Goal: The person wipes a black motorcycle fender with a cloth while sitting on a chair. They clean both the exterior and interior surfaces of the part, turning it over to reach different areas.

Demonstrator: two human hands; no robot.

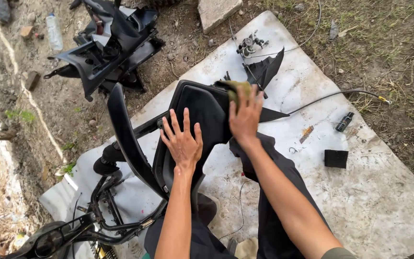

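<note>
Black plastic scooter panel [202, 108] propped upright near the middle of the white sheet [384, 201], leaning toward the person's legs. Right hand [245, 115] lies flat with fingers spread over an olive-green cloth [238, 88], pressing it against the panel's upper right edge. Left hand [183, 141] is open, fingers fanned, palm flat on the panel's face lower down; it grips nothing and acts as a brace.

Judgement: the wiping goes best with the brace hand kept opposite the rubbing hand, so the thin plastic does not flex or skid on the sheet (the panel rests only on its lower edge). Cloth is better folded under the whole palm than bunched at the fingertips.

A curved black trim piece [125, 136] stands just beside the panel on its left. Toward the sheet's right edge: a small dark bottle [344, 122], a black square sponge [336, 158]. At the far corner, a cable [331, 96] and a small metal part [250, 44]. Beyond the sheet, on dirt, more black bodywork [106, 43].
</note>
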